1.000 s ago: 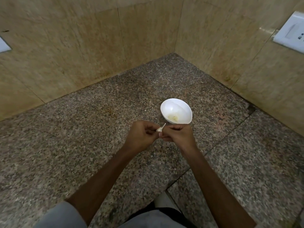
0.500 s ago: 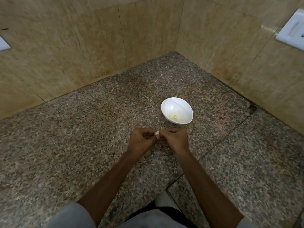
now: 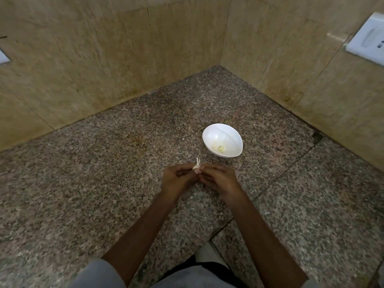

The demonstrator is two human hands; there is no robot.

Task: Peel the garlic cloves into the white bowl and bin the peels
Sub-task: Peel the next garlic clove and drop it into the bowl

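A small white garlic clove with a papery tip sticking up sits between my two hands, just above the granite counter. My left hand pinches it with curled fingers. My right hand meets it from the right, fingertips pinching the same clove. The white bowl stands a little beyond my hands, to the right, with a few pale peeled cloves at its bottom. No bin is in view.
The speckled granite counter fills a corner between two beige tiled walls. A white wall socket is on the right wall. A seam in the counter runs diagonally at the right.
Both hands have stayed together on the clove, shifting slightly nearer me and away from the bowl. The clove's papery tip now sticks up more clearly.
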